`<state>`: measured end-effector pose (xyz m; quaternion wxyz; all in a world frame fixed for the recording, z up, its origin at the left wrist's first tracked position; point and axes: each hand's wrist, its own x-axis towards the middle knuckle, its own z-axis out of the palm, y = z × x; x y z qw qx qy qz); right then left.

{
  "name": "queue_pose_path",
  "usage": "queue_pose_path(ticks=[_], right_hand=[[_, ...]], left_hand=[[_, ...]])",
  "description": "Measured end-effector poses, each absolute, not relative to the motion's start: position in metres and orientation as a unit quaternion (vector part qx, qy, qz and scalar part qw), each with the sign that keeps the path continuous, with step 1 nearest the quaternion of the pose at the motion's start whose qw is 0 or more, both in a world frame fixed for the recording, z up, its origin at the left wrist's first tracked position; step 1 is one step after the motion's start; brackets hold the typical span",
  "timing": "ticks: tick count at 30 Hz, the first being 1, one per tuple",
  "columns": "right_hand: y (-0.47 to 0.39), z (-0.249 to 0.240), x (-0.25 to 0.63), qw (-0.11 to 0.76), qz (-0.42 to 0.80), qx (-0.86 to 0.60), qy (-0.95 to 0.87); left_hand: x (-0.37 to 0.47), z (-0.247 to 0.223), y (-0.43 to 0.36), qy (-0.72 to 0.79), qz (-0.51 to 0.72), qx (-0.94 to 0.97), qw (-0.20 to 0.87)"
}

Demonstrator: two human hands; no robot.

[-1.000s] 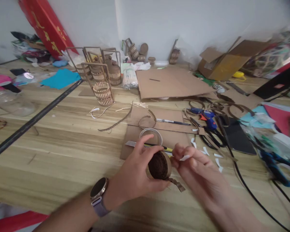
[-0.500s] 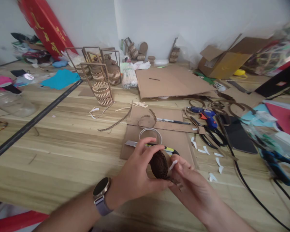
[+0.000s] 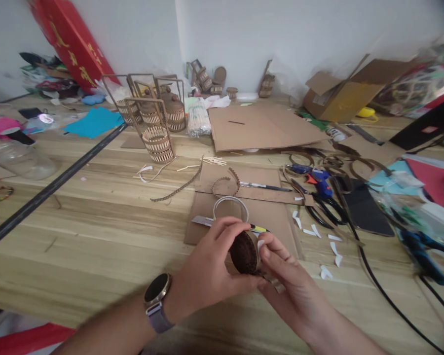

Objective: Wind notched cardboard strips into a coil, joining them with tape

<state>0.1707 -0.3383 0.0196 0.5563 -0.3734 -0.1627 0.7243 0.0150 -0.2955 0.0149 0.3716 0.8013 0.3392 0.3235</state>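
A small round dark brown piece [image 3: 243,252] with a ridged face is gripped at its rim between the thumb and fingers of my left hand [image 3: 216,261]. On its right side my right hand [image 3: 284,276] pinches a small white scrap [image 3: 260,245] against the edge, and a thin strip [image 3: 276,282] hangs below, partly hidden by the fingers. Just beyond the hands lies a yellow and black cutter [image 3: 259,229] with its blade [image 3: 202,220] pointing left. A pale ring [image 3: 231,198] rests on the cardboard [image 3: 277,217] behind it.
Small handled baskets [image 3: 157,143] stand at the back left, near a blue sheet [image 3: 92,122]. To the right are white paper scraps [image 3: 335,249], black scissors [image 3: 327,209], a blue glue gun [image 3: 321,182], a phone [image 3: 368,207] and a black cable [image 3: 370,276]. An open carton [image 3: 346,93] sits behind.
The white scrap in my right fingers has moved slightly left, close against the round piece. My left hand keeps its grip, with its fingertips a little lower.
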Motion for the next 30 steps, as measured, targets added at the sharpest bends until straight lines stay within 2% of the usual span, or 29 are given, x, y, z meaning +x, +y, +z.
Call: queue_pose_path(ticks=[7,16,20,24,27,30], right_hand=[[-0.336,0.014,0.175,0.569,0.642,-0.443,-0.260],[-0.333,0.012,0.186,0.535,0.681,-0.416,-0.277],[-0.334,0.011,0.194,0.572,0.529,-0.482,-0.400],[-0.336,0.015,0.201,0.523,0.344,-0.441,-0.643],[-0.336,0.016,0.203,0.497,0.257,-0.411,-0.720],[-0.335,0.015,0.202,0.501,0.227,-0.429,-0.716]], left_hand=[[0.012,0.010,-0.296,0.321,0.313,0.844,0.295],[0.008,0.010,-0.290,0.222,0.331,0.891,0.215],[0.008,0.014,-0.288,0.306,0.335,0.837,0.306],[0.010,0.014,-0.287,0.383,0.354,0.759,0.391],[0.011,0.013,-0.288,0.385,0.343,0.762,0.392],[0.012,0.012,-0.290,0.355,0.329,0.795,0.365]])
